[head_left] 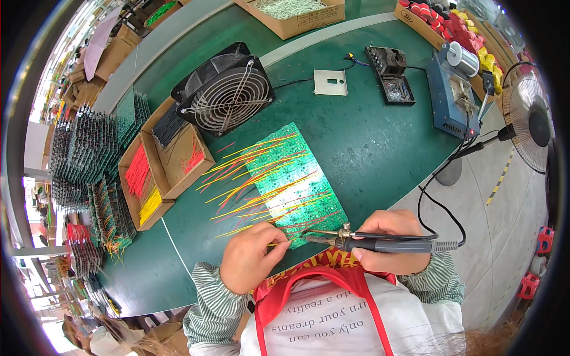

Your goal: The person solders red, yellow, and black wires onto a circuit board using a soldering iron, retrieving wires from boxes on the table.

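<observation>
While left hand (252,255) pinches yellow wire (274,244) between fingers by near bench (380,148) edge, right hand (393,222) grips soldering iron (386,245). Likely soldering; steady contact needed next.

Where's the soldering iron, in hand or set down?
In hand: the right hand grips the iron by its dark handle, with the tip at the near end of the board.
</observation>
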{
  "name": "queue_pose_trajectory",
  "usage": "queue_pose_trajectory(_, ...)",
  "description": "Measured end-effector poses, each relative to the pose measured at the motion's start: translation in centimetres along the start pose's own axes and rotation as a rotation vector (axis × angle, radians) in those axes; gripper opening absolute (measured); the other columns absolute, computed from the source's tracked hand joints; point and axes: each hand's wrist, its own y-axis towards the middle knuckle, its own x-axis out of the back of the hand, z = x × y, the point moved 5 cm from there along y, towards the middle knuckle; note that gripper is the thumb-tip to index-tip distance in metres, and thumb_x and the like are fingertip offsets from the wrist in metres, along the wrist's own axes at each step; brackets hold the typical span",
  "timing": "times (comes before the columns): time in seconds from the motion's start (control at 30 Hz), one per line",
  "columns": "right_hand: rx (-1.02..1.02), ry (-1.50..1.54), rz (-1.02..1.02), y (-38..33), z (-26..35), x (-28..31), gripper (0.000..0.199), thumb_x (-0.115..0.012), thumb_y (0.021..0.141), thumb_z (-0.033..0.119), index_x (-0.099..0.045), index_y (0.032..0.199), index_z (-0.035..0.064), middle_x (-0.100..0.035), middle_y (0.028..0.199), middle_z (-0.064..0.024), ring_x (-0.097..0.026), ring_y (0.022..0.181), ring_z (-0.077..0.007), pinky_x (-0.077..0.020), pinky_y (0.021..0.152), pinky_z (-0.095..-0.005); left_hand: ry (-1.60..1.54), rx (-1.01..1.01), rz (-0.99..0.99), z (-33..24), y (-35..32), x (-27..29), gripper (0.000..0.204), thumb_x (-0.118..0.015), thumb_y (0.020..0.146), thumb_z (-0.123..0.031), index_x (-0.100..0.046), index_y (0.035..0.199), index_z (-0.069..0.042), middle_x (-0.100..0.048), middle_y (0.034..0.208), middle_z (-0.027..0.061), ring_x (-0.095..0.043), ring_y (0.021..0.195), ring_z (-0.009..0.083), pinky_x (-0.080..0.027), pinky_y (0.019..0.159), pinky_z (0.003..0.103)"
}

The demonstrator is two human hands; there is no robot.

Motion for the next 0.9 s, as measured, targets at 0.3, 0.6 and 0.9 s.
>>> queue_pose_trajectory(0.3, -0.028, 0.052, 0.071, 0.5, -0.1, -0.2, 0.014, -0.07, 0.071, 0.007, -0.059, 0.077, 0.0024, -0.063, 0.062, -0.0037, -0.061, 0.052, -0.011, -0.0451, 0.048, -0.0236, -0.003, -0.014, 0.042, 0.1, 0.5, 0.0, 0.01, -0.069, 0.078, -0.008, -0.062, 0.081, -0.001, -0.059, 0.076, 0.0055, -0.054, 0.055, 0.0132, -0.043, 0.051, 0.025)
queue_pose_trajectory(0.6, 0.068, -0.081, -0.005, -0.1, 0.2, 1.2, 0.014, -0.071, 0.068, 0.006, -0.058, 0.073, 0.0023, -0.061, 0.059, -0.0036, -0.057, 0.048, -0.0088, -0.0427, 0.045, -0.023, 0.049, -0.05, 0.032, -0.4, 0.3, 0.8, 0.008, -0.069, 0.078, -0.007, -0.063, 0.08, -0.002, -0.061, 0.076, 0.0065, -0.058, 0.059, 0.0153, -0.046, 0.052, 0.026)
queue_pose_trajectory(0.9, 0.075, -0.007, -0.074, -0.7, -0.4, 1.9, 0.016, -0.072, 0.069, 0.003, -0.057, 0.075, 0.0002, -0.06, 0.058, -0.0027, -0.055, 0.047, -0.0061, -0.0405, 0.043, -0.0213, 0.107, -0.123, -0.057, -2.4, 1.8, -0.8, 0.007, -0.069, 0.076, -0.007, -0.063, 0.08, -0.004, -0.059, 0.074, 0.0067, -0.058, 0.058, 0.0187, -0.046, 0.052, 0.03)
